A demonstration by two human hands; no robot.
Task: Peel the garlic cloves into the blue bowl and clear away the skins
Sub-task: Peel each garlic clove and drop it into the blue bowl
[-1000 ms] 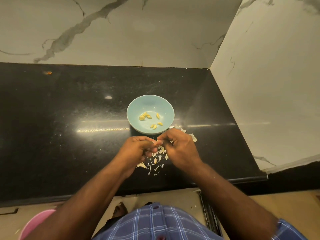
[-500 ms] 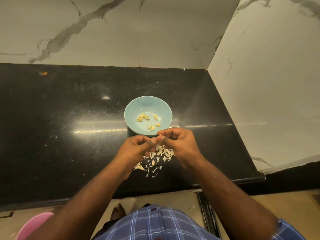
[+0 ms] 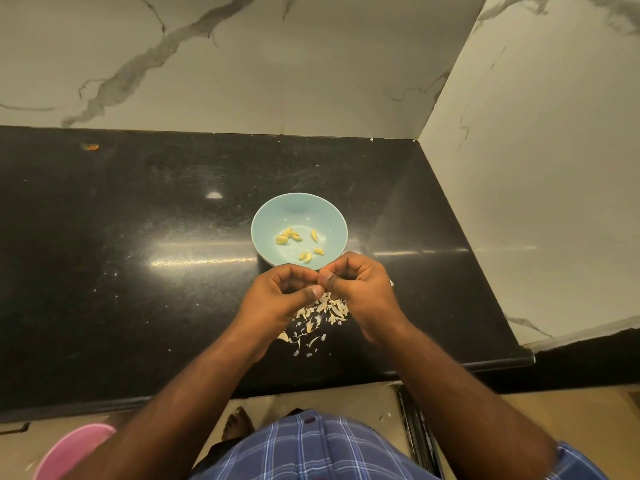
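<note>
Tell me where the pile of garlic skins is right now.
In the head view, the garlic skins lie on the black counter just below the hands, nearer the person than the blue bowl.

Bare forearms; blue plaid shirt [image 3: 311,448] with white check lines, short sleeve [image 3: 575,462], dark button.

One head-worn wide-angle view looks forward and steeply down from above the black counter [image 3: 138,271], near the hands, facing the marble wall corner [image 3: 420,138]
</note>
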